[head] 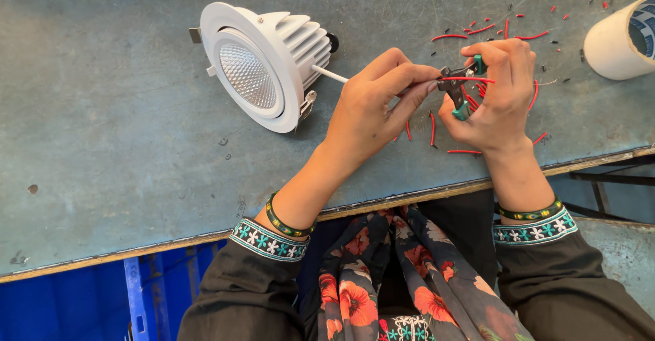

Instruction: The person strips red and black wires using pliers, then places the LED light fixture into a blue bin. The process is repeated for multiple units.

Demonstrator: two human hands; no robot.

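A white round recessed lamp (pixel 263 64) with a ribbed back lies on its side on the grey-blue worktable (pixel 116 150). A white cable (pixel 330 74) runs from its back into my left hand (pixel 372 105). The fingers of that hand pinch a thin red wire (pixel 471 79) at its left end. My right hand (pixel 495 98) grips small pliers with green handles (pixel 462 88). The pliers' jaws sit on the red wire between the two hands.
Several cut red wire scraps (pixel 477 30) lie scattered on the table behind and under my hands. A roll of pale tape (pixel 617 37) stands at the far right. A blue crate (pixel 75 300) sits below the table's front edge at left.
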